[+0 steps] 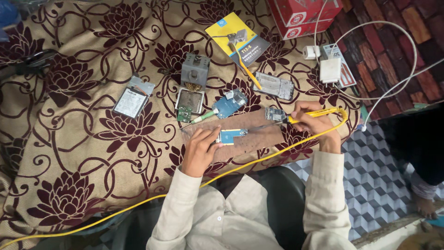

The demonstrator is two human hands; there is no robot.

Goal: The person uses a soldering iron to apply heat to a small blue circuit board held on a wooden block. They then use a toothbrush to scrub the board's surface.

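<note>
A flat brown rectangular board (249,132) lies on a beige cloth (83,153) with dark maroon velvet-like flower shapes and curling vines, and everything here is placed from that board. On the board's near edge sits a small blue circuit board (230,135), thin and rectangular with a pale gold strip along one end. The left hand (200,150) rests on the board's left part, fingers curled and pressing the left end of that blue circuit board. The right hand (312,122) is at the board's right end, closed around the yellow handle of a soldering iron (296,118), whose slim metal tip points left over the board; its smooth yellow cable (138,203) loops round the hand and runs off below the board to the left. At the board's upper right corner lies a small grey metal-shielded part (274,114). Just above the board are a second blue circuit board (230,103), rounded in outline, and a green-handled tool (203,116). Further above stand a boxy grey metal stand (194,69) and a square tray (189,100). Well to the left lies a flat glossy phone battery (132,99).
</note>
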